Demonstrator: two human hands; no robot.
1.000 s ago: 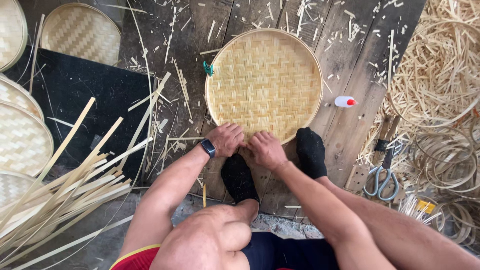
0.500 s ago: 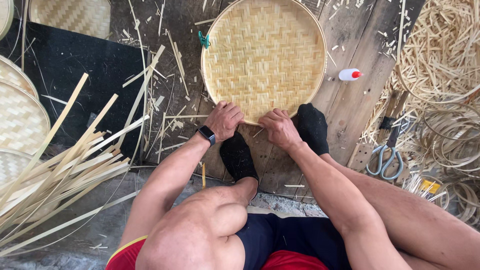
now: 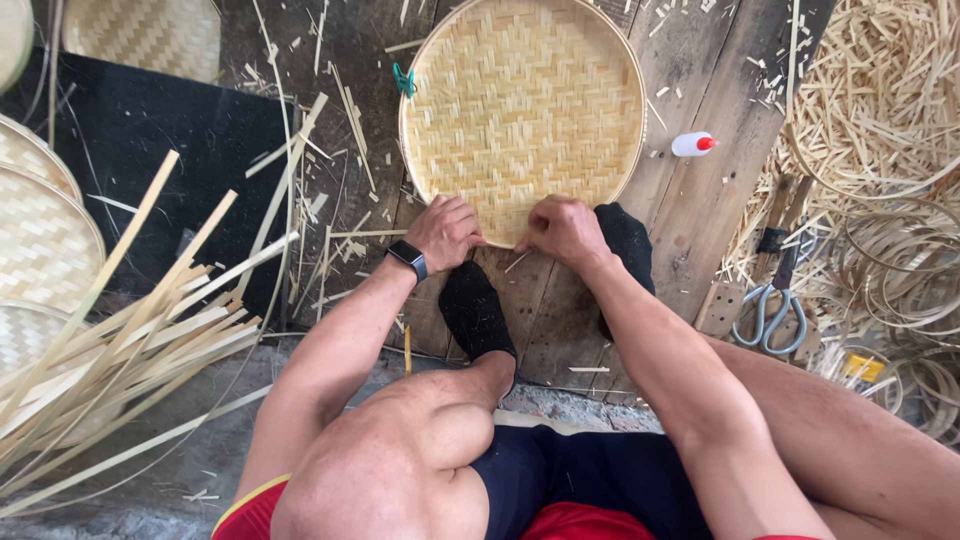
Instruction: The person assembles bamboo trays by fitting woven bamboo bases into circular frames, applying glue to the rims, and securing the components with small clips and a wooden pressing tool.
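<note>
Head view: both hands at tray's near rim
Left hand point(image 3: 445, 232): fingers curled, gripping rim
Right hand point(image 3: 562, 230): curled, pinching rim
Tray point(image 3: 520, 105): flat on floor, straight ahead of both hands, equally near

The round tray point(image 3: 520, 110) is woven of pale, matt bamboo strips in a herringbone pattern. Dark, rough, weathered wooden planks point(image 3: 700, 220) form the floor. Split bamboo slats point(image 3: 130, 330), pale and matt, are noted at the left. The small bottle point(image 3: 690, 144) appears smooth white plastic; the scissors point(image 3: 770, 310) show metal blades. A black matt mat point(image 3: 170, 130) lies far left.
</note>
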